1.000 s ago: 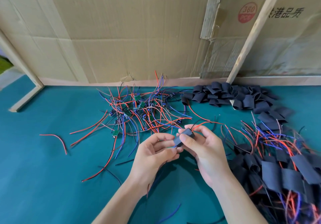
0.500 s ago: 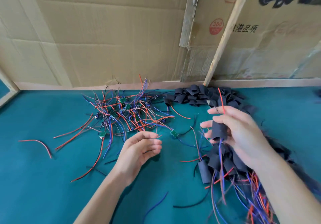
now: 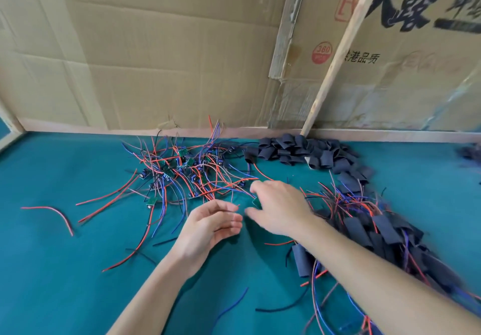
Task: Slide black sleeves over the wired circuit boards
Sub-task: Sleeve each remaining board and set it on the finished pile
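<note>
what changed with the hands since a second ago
The right hand let go of the sleeved board it carried over to the finished pile on the right, and has swung back left to a small green board by its fingers. The left hand released that piece too and waits open, empty. The tangle of bare wired boards and the heap of empty sleeves look unchanged.

Table cover [image 3: 65, 269]: plain teal, no pattern. Loose wires [image 3: 182, 178]: red, blue, a few black, tangled. Circuit boards [image 3: 183, 152]: green, dark blue parts on some. Sleeves [image 3: 299, 150]: matte black, unmarked. Sleeved pile [image 3: 385, 233]: black with red and blue leads. Cardboard wall [image 3: 156, 61]: tan, printed black characters, red round stamp [image 3: 322, 53]. Wooden strip [image 3: 338, 56]: pale, unpainted.
</note>
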Demonstrator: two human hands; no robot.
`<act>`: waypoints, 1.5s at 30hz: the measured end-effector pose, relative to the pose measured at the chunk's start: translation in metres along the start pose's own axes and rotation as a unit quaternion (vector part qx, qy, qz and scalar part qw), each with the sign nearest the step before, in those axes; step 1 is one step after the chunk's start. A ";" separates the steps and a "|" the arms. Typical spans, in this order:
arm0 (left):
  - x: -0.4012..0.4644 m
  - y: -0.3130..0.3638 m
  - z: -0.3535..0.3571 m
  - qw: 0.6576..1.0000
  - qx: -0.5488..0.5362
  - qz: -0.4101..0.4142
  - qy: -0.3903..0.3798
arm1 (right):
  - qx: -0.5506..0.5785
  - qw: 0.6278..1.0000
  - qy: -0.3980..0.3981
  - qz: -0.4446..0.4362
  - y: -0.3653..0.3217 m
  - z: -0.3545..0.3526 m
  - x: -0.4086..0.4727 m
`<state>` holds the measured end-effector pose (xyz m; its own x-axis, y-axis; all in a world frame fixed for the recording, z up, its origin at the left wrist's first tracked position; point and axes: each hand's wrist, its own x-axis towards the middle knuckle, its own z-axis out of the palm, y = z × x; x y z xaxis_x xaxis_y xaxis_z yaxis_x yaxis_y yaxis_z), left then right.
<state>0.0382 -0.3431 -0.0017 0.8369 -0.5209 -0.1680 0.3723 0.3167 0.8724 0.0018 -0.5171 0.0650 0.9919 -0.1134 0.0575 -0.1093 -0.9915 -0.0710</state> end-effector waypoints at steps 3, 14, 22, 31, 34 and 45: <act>0.000 0.000 -0.002 1.000 0.005 0.003 -0.004 | 0.029 0.999 0.007 0.040 -0.004 0.014 0.019; 0.001 0.001 0.000 0.999 0.022 -0.009 -0.022 | 0.799 0.592 -0.076 0.071 0.005 -0.065 0.005; 0.001 0.001 0.003 1.000 0.021 -0.013 -0.013 | 0.572 0.809 -0.073 0.113 -0.019 0.010 -0.006; 0.001 -0.004 0.004 0.996 0.083 0.014 0.009 | 0.271 0.956 -0.051 -0.096 -0.003 0.001 0.014; 0.001 -0.006 0.004 0.997 0.081 0.013 0.013 | 0.277 0.960 -0.002 -0.028 0.019 -0.009 0.045; 0.002 -0.006 0.005 0.993 0.115 0.027 0.001 | -0.111 0.985 -0.088 0.100 0.122 -0.001 0.098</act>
<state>0.0353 -0.3497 -0.0054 0.8538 -0.5070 -0.1183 0.2247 0.1540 0.9622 0.0851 -0.6489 0.0634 0.9430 -0.3135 -0.1114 -0.2948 -0.9426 0.1567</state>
